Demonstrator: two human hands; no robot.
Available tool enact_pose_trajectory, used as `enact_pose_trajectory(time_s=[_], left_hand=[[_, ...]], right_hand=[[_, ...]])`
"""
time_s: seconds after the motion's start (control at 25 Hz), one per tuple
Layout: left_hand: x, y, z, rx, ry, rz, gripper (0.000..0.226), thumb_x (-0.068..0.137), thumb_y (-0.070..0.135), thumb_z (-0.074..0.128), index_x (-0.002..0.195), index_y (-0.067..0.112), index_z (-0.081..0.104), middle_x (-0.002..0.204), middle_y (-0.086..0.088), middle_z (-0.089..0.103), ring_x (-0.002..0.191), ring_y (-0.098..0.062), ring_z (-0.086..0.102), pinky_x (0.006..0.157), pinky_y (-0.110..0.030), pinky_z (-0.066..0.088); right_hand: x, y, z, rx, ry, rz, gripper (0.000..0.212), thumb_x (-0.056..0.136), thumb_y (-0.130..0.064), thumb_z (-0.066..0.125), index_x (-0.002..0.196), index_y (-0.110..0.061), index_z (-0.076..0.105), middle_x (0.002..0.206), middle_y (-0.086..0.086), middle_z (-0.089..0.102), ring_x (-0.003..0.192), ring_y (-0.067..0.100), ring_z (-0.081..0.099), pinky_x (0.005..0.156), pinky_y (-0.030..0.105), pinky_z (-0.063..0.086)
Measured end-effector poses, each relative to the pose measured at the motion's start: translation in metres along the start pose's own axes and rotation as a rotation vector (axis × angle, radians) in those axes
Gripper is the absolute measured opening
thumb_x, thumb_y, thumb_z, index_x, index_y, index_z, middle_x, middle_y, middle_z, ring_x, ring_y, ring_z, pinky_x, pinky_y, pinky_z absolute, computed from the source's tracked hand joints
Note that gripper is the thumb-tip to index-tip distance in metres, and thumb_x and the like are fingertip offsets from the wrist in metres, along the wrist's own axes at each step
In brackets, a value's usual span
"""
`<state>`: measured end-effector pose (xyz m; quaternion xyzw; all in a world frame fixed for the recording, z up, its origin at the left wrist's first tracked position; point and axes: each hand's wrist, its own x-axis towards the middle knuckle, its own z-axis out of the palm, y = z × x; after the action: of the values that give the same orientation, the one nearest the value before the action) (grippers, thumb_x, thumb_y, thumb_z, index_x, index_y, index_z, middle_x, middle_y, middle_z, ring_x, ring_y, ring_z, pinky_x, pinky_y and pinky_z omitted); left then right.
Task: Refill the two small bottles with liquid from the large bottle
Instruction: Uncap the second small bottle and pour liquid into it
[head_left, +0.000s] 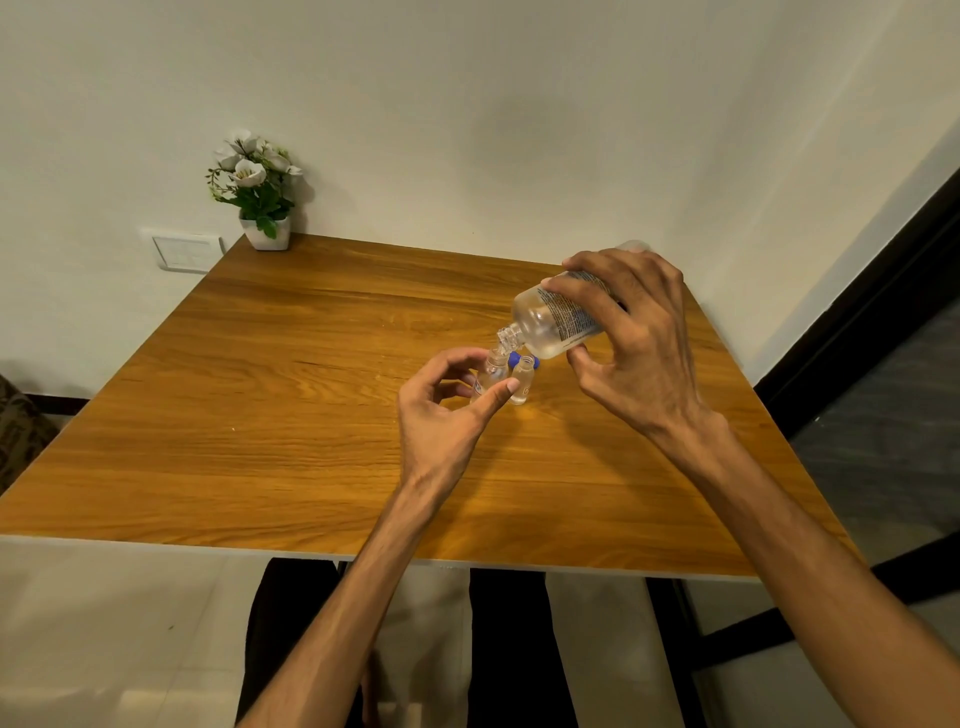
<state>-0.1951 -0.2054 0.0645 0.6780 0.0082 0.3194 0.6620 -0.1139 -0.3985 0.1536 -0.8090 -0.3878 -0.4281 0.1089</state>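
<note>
My right hand (631, 332) grips the large clear bottle (545, 319), tilted neck-down to the left, its open mouth right over the mouth of a small clear bottle (492, 375). My left hand (447, 415) holds that small bottle upright on the wooden table (291, 395), thumb in front and fingers behind. A second small clear bottle (522, 382) stands open just to the right, touching or nearly touching the first. A blue cap (515, 357) lies behind the two small bottles.
A small white pot of artificial white flowers (258, 189) stands at the table's far left corner against the wall. A wall switch plate (184, 251) is left of it. My dark-trousered legs show below the table's front edge.
</note>
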Motion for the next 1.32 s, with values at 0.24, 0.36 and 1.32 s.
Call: enact_pose_trajectory(time_s=[0.24, 0.36, 1.32], left_hand=[[0.0, 0.0022, 0.0005, -0.006, 0.0, -0.009, 0.037, 0.074, 0.015, 0.095, 0.105, 0.019, 0.076, 0.1, 0.002, 0.076, 0.082, -0.007, 0.066, 0.071, -0.022, 0.056], [-0.0002, 0.001, 0.0002, -0.003, 0.002, -0.013, 0.037, 0.074, 0.016, 0.095, 0.106, 0.016, 0.076, 0.1, 0.0, 0.076, 0.081, -0.008, 0.066, 0.071, -0.021, 0.055], [0.0, 0.0001, -0.0013, 0.006, 0.007, 0.002, 0.038, 0.073, 0.016, 0.095, 0.107, 0.017, 0.076, 0.102, 0.0, 0.076, 0.084, -0.008, 0.066, 0.072, -0.023, 0.056]], right_hand=[[0.0001, 0.0006, 0.0016, -0.005, -0.009, -0.014, 0.061, 0.075, -0.012, 0.084, 0.134, -0.014, 0.067, 0.137, 0.015, 0.067, 0.132, 0.034, 0.054, 0.113, 0.049, 0.034], [0.0013, -0.0002, 0.0012, -0.014, -0.012, -0.023, 0.061, 0.074, -0.011, 0.084, 0.133, -0.013, 0.068, 0.137, 0.015, 0.067, 0.132, 0.034, 0.053, 0.113, 0.048, 0.034], [0.009, 0.0003, -0.0004, -0.023, -0.023, -0.095, 0.06, 0.075, -0.011, 0.083, 0.132, -0.012, 0.067, 0.137, 0.016, 0.067, 0.133, 0.033, 0.051, 0.111, 0.051, 0.036]])
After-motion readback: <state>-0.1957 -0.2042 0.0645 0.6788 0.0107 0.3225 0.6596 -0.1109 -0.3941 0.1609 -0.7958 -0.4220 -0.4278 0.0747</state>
